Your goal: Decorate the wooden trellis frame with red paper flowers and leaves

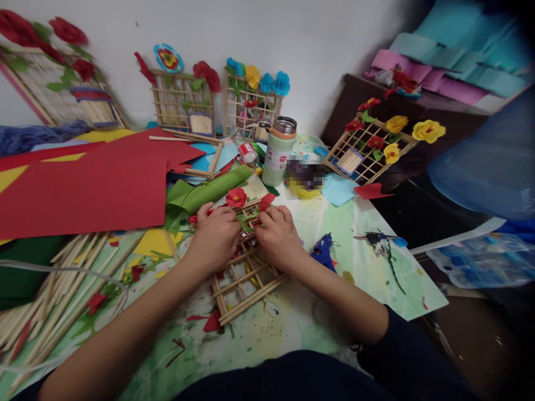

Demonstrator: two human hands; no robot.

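A small wooden stick trellis (251, 273) lies tilted on the table in front of me, with red paper flowers (236, 197) and green leaves at its far end. My left hand (218, 234) is closed over the trellis's far left part, its fingers curled around the sticks. On the right side, my right hand (278, 236) bends its fingers down at the green leaves. Its fingertips are pinched close to the lattice, and what lies between them is hidden. Both hands are only a short gap apart.
Loose sticks (62, 289) and red paper sheets (125, 195) cover the left. Behind the trellis are a green paper roll (217, 189) and an open thermos flask (279, 153). Finished flower trellises (184, 103) lean on the wall. A blue glue gun (324, 252) lies right.
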